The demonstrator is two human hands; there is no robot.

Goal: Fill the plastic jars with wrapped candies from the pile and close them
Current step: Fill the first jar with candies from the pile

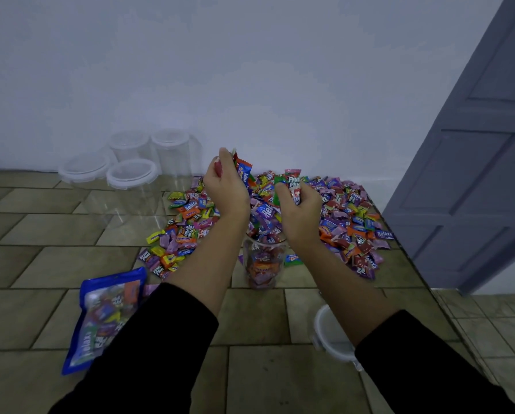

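Candies (pixel 350 216) lie heaped on the tiled floor (pixel 250 318) by the wall, and just in front of the heap stands an open, part-filled jar (pixel 262 264), above which the left hand (pixel 225 186) and right hand (pixel 299 204) each clutch several wrapped sweets.

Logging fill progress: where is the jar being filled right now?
Head view, centre: the open jar stands on the tiled floor between the forearms, at the near edge of the candy pile, right of the blue bag.
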